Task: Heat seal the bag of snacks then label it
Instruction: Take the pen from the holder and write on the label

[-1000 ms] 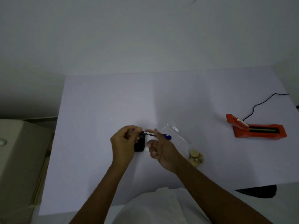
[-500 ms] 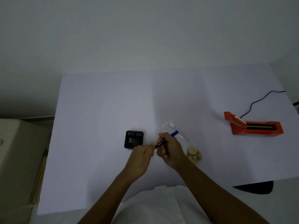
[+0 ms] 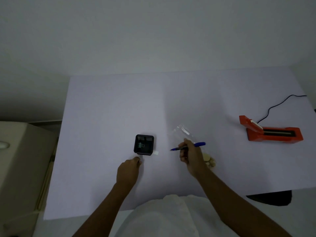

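A clear plastic bag holding round pale snacks is laid flat right of centre. A small white label is seen nearby. An orange heat sealer, corded, is set far right.

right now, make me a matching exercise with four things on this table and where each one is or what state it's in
Things:
1. pen
2. heat sealer
3. black tray
4. bag of snacks

Places or states:
A. far right of the table, black cord running off behind it
B. lying flat, partly hidden under the right hand
C. held in the right hand, tip pointing left
D. just beyond the left hand, a binder clip inside

Pairs: 1-C, 2-A, 3-D, 4-B
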A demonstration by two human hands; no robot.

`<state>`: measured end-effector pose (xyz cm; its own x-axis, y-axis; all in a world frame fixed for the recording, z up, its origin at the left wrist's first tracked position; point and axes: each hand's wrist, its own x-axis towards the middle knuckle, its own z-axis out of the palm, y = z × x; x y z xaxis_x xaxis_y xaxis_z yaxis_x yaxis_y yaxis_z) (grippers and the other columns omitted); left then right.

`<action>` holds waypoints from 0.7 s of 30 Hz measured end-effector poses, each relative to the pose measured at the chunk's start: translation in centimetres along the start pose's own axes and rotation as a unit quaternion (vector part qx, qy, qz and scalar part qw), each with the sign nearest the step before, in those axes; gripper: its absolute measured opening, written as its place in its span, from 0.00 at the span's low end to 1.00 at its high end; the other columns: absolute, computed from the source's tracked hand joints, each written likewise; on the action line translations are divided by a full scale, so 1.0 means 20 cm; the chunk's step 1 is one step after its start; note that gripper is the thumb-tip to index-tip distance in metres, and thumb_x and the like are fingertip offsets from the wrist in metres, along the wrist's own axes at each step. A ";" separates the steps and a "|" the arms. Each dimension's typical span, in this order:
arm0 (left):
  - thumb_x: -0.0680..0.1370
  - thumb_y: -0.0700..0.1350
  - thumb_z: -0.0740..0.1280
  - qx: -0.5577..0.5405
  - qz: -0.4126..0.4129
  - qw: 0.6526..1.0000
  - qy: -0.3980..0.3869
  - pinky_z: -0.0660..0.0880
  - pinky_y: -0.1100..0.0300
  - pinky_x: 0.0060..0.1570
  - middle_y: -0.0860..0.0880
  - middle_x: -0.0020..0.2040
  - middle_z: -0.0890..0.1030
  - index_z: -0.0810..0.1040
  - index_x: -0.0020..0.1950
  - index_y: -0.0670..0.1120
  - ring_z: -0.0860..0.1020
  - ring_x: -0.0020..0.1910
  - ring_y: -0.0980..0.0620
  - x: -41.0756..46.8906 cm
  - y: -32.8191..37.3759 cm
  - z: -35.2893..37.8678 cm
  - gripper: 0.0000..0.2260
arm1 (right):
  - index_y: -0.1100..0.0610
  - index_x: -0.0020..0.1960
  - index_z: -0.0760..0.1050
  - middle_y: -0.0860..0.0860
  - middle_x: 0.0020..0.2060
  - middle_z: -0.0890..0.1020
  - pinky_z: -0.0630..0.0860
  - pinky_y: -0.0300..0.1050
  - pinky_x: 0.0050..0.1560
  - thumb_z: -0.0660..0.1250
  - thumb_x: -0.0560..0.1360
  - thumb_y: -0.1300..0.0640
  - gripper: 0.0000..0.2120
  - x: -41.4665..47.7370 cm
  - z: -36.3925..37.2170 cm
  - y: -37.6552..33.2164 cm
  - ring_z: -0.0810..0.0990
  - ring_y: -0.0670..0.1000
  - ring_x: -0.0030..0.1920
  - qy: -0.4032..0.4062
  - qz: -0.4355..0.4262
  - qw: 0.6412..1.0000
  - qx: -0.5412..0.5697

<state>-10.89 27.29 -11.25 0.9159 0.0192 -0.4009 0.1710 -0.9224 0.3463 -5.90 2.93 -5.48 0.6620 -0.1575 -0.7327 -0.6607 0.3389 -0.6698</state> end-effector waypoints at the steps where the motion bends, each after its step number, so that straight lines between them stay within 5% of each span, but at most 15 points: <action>1: 0.83 0.49 0.58 -0.002 0.005 1.000 -0.004 0.74 0.57 0.39 0.45 0.45 0.84 0.79 0.52 0.44 0.81 0.42 0.45 0.01 0.01 0.02 0.13 | 0.61 0.38 0.78 0.54 0.22 0.74 0.64 0.39 0.20 0.63 0.80 0.53 0.16 -0.02 0.01 0.04 0.69 0.49 0.21 -0.007 0.008 1.000 -0.021; 6: 0.82 0.51 0.59 -0.055 0.030 0.998 -0.023 0.75 0.55 0.47 0.44 0.48 0.83 0.81 0.52 0.42 0.81 0.47 0.45 0.04 0.02 0.13 0.15 | 0.62 0.39 0.78 0.56 0.23 0.75 0.65 0.38 0.22 0.63 0.80 0.53 0.17 -0.07 0.02 0.11 0.70 0.51 0.22 -0.023 0.027 0.996 -0.086; 12: 0.79 0.52 0.65 -0.045 0.024 0.997 -0.056 0.78 0.55 0.43 0.45 0.42 0.83 0.80 0.46 0.42 0.80 0.40 0.48 0.04 0.00 0.15 0.13 | 0.62 0.41 0.79 0.55 0.24 0.75 0.66 0.40 0.23 0.63 0.80 0.53 0.16 -0.07 -0.02 0.11 0.71 0.50 0.23 -0.002 0.021 0.996 -0.085; 21: 0.76 0.51 0.70 -0.080 -0.014 0.996 -0.029 0.75 0.59 0.40 0.47 0.41 0.82 0.78 0.54 0.42 0.81 0.40 0.47 0.03 -0.02 0.16 0.14 | 0.62 0.40 0.79 0.56 0.24 0.75 0.66 0.39 0.22 0.64 0.80 0.53 0.15 -0.09 -0.03 0.15 0.71 0.50 0.22 -0.017 0.030 0.996 -0.088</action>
<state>-11.52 26.35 -14.40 0.8879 0.0178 -0.4597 0.2566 -0.8485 0.4629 -9.18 3.73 -6.25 0.6289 -0.1086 -0.7699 -0.7494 0.1790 -0.6374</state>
